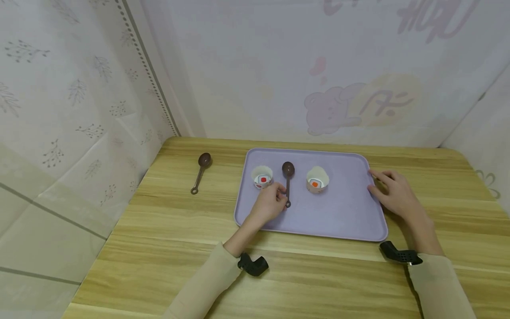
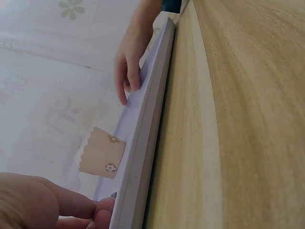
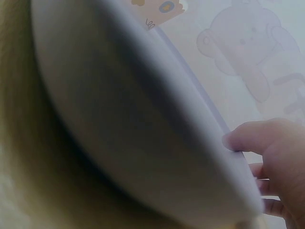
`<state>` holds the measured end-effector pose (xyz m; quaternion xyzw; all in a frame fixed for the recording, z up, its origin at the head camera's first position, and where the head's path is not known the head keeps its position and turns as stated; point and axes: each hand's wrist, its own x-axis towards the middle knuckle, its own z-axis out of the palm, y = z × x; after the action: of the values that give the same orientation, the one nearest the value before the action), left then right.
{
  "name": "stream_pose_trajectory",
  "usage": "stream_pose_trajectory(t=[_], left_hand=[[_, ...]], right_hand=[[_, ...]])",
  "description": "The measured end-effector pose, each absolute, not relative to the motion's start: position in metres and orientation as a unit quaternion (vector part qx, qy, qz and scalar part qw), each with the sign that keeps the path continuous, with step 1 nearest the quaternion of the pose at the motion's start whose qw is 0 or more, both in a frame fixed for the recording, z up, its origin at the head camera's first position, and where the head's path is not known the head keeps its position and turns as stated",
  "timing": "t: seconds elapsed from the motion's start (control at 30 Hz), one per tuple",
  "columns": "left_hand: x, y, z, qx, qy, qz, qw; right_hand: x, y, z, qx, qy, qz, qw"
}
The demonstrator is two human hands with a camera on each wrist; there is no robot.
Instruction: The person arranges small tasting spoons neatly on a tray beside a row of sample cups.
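Beige sleeves [image 1: 442,288] nearest, black wrist devices [image 1: 255,266] at cuffs. Left hand [image 1: 268,206] nearly closed, fingertips pinching brown spoon [image 1: 288,180] near ring end of handle. Spoon on lilac tray [image 1: 350,212], between two paper cups: left cup [image 1: 261,171] with red-marked piece inside, right cup [image 1: 316,190] with orange-marked one. Right hand [image 1: 398,195] partly open, thumb and fingertips touching tray's right rim. Second spoon [image 1: 201,170] on bench [image 1: 159,248], left of tray.

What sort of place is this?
Possibly a filming corner set up for tabletop work: a printed backdrop stands behind a wooden table, and a black device is worn at one wrist.
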<state>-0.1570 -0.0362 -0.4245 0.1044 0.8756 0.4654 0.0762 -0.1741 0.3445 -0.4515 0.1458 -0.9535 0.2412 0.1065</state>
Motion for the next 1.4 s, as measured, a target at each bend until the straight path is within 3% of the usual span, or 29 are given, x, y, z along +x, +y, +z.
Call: stream_pose_trajectory(t=[1.03,1.4], left_hand=[[-0.1596,-0.0366,-0.4253,0.128,0.893,0.428,0.057],[-0.1593,-0.038,-0.423,0.137,0.902,0.409,0.027]], right_hand=[[-0.1748,0.3435,-0.4508,0.147,-0.953,0.242,0.109],[-0.1757,0.3441,-0.453,0.154,-0.951,0.24,0.121]])
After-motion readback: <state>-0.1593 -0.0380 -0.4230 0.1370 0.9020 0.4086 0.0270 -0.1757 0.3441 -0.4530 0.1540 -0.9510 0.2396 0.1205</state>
